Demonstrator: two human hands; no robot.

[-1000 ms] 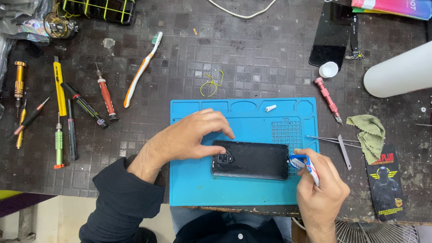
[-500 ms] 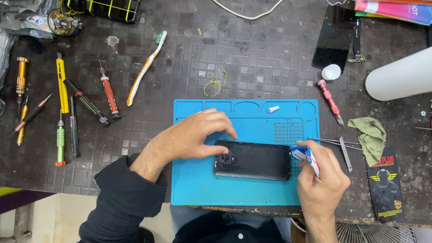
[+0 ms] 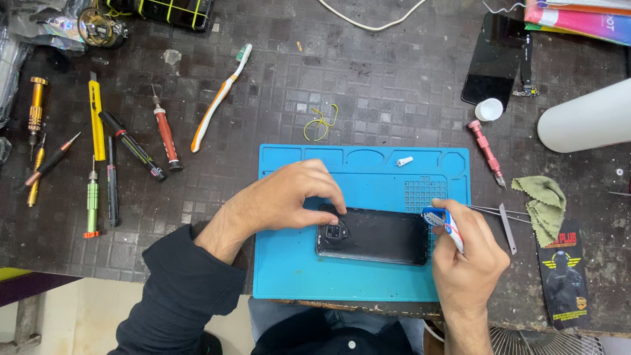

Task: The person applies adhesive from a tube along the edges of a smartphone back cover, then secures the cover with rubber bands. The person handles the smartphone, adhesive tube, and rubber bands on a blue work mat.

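Note:
A black phone (image 3: 378, 236) lies back-up on a blue work mat (image 3: 296, 269), its camera cluster toward the left. My left hand (image 3: 289, 197) presses its fingertips on the phone's left end beside the camera. My right hand (image 3: 468, 263) grips a small white, blue and red glue tube (image 3: 445, 225), its tip touching the phone's right edge.
Screwdrivers (image 3: 164, 135), a yellow cutter (image 3: 96, 118) and a toothbrush (image 3: 220, 97) lie left on the dark tiled bench. Tweezers (image 3: 496, 212), a green cloth (image 3: 545, 204), a red driver (image 3: 485, 151), a white cap (image 3: 488, 109), a spare screen (image 3: 494, 60) and a white cylinder (image 3: 585, 118) sit right.
My right hand has shifted the tube slightly up along the phone's right edge. My left hand stays pressed on the phone's left end.

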